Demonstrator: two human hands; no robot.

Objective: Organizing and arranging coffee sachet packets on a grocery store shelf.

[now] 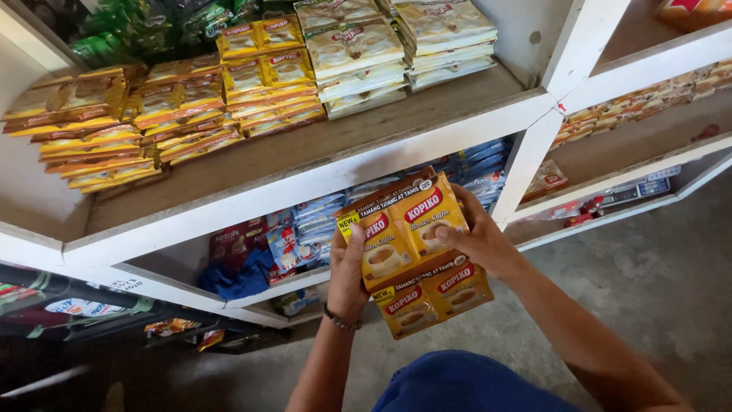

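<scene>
Both my hands hold a stack of yellow-orange coffee sachet strips [415, 255] in front of a white wooden shelf [305, 179]. My left hand [347, 275], with a bead bracelet on the wrist, grips the stack's left edge. My right hand [476, 236] grips its right side, fingers curled over the top sachets. On the shelf above lie piles of the same yellow-orange sachets [191, 99] and cream-coloured sachets [381, 49].
Green packets [145, 27] sit at the shelf's back. The lower shelf holds blue and white sachets [320, 221], red packets [236, 244] and a blue cloth [240, 278]. A second shelf unit [640, 137] stands to the right. Grey concrete floor [656, 282] lies below.
</scene>
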